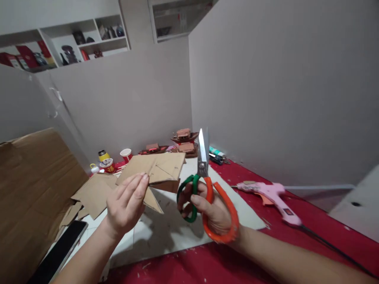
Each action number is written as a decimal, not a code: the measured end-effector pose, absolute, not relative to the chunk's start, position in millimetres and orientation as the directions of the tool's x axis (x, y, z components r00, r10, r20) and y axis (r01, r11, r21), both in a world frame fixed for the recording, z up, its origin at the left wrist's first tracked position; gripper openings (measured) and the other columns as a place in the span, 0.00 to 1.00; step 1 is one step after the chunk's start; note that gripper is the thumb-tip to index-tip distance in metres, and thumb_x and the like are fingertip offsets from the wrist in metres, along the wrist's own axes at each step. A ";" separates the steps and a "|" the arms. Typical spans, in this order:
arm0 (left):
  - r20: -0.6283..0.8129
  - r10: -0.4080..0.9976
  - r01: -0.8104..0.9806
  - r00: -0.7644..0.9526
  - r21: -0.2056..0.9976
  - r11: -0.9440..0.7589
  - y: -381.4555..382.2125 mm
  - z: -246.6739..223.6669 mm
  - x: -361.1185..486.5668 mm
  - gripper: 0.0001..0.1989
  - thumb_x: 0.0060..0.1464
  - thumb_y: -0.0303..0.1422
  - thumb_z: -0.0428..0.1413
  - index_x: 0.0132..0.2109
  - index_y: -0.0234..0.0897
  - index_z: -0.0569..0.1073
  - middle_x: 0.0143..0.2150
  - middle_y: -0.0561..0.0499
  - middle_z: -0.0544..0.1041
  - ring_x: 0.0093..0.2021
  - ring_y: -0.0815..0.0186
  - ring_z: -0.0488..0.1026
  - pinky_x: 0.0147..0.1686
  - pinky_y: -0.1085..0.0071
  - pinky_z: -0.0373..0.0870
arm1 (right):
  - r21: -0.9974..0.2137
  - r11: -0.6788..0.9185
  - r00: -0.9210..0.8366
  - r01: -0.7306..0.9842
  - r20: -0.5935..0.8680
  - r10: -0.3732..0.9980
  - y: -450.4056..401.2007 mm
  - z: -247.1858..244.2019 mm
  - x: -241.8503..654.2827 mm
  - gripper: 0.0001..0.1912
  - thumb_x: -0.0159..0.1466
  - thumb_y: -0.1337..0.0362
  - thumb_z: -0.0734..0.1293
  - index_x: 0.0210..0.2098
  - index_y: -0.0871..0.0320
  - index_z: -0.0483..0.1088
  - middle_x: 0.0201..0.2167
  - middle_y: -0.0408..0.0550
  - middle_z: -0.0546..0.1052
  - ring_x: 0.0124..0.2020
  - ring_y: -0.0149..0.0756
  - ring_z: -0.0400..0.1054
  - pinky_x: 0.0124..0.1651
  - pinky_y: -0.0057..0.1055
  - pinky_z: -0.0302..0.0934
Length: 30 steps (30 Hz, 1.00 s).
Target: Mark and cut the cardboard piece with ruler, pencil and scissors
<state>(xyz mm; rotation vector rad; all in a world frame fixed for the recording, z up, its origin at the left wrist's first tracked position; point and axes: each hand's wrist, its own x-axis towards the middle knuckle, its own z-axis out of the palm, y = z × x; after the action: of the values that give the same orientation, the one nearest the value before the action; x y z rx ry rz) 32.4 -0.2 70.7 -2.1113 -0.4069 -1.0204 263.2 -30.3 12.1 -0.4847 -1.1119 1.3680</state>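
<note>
Pinched between the fingers and thumb of my left hand is a piece of brown cardboard, lifted above the white sheet. Pen lines mark its upper face, and a flap of it hangs down below my fingers. My right hand grips a pair of scissors with one green and one orange handle. Its fingers pass through the loops. The blades point up, slightly parted, just right of the cardboard and apart from it.
On the red tabletop, a pink glue gun lies to the right with its cord trailing. Model boats and paper cups stand at the back. Left are cardboard scraps, a phone and a large cardboard sheet.
</note>
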 end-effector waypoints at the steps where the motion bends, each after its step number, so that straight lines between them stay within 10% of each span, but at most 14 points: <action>1: 0.745 -0.045 0.513 0.666 -0.500 -0.698 -0.8 66.2 36.4 0.27 0.58 0.18 0.49 0.64 0.22 0.65 0.49 0.31 0.80 0.55 0.52 0.75 0.52 0.58 0.74 | -0.819 0.225 -0.155 -0.528 0.354 0.922 -30.0 14.2 262.5 0.19 0.55 0.50 0.76 0.34 0.57 0.70 0.27 0.45 0.76 0.26 0.35 0.72 0.26 0.28 0.68; 5: 0.688 -0.056 0.427 0.724 -0.511 -0.746 -2.9 52.8 50.4 0.22 0.60 0.19 0.49 0.61 0.18 0.68 0.47 0.30 0.81 0.53 0.51 0.76 0.51 0.59 0.75 | -0.816 0.325 -0.137 -0.478 0.434 0.890 -28.2 14.0 262.7 0.18 0.57 0.55 0.75 0.45 0.54 0.74 0.37 0.48 0.80 0.33 0.39 0.76 0.29 0.31 0.72; 11: 0.699 -0.034 0.412 0.714 -0.459 -0.787 -8.2 46.9 56.2 0.20 0.60 0.18 0.48 0.58 0.16 0.70 0.46 0.29 0.80 0.53 0.51 0.76 0.51 0.59 0.75 | -0.817 0.466 -0.158 -0.340 0.538 0.828 -29.9 13.4 263.4 0.19 0.63 0.58 0.71 0.54 0.48 0.74 0.53 0.48 0.78 0.58 0.43 0.69 0.66 0.43 0.59; 24: 0.836 0.294 0.526 0.464 0.007 -0.850 -28.8 48.1 77.3 0.15 0.57 0.19 0.56 0.50 0.35 0.73 0.39 0.46 0.83 0.39 0.65 0.81 0.42 0.73 0.76 | -0.761 0.134 -0.218 -0.635 0.344 0.913 -43.4 18.0 257.1 0.19 0.61 0.63 0.72 0.53 0.54 0.73 0.50 0.50 0.79 0.49 0.46 0.76 0.55 0.45 0.70; 30: 0.762 0.106 0.505 0.638 -0.311 -0.806 -11.3 45.6 64.5 0.22 0.54 0.17 0.50 0.56 0.26 0.70 0.45 0.34 0.82 0.48 0.53 0.80 0.46 0.60 0.77 | -0.754 0.224 -0.151 -0.618 0.393 0.907 -41.4 22.4 254.6 0.23 0.60 0.64 0.71 0.55 0.54 0.73 0.51 0.50 0.79 0.56 0.48 0.71 0.63 0.47 0.61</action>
<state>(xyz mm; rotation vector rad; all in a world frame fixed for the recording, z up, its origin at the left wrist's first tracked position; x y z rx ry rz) 64.5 -11.3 45.6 -2.3535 -0.4770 -1.0501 254.6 -41.4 22.4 -0.3592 -1.0531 1.3793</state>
